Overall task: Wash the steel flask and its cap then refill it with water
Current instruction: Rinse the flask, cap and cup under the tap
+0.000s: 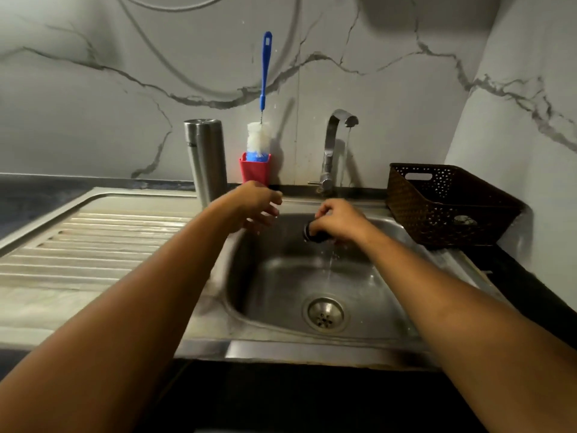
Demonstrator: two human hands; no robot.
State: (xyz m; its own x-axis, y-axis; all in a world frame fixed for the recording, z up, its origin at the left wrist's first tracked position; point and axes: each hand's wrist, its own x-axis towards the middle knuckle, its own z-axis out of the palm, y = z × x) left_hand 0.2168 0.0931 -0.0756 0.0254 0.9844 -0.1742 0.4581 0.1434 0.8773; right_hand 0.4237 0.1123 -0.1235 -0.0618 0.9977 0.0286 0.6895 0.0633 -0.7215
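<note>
The steel flask (205, 157) stands upright and uncapped at the back of the drainboard, left of the sink basin (281, 276). My right hand (338, 221) grips the dark cap (313, 234) over the basin, under the thin stream running from the tap (335, 145). Water drips off the cap into the basin. My left hand (257, 203) hovers above the basin's left rim, just right of the flask, fingers loosely spread and holding nothing.
A blue-handled bottle brush (263, 98) stands in a red holder (255, 170) against the marble wall between flask and tap. A dark woven basket (443, 204) sits on the counter right of the sink. The ribbed drainboard (93, 245) stretches left.
</note>
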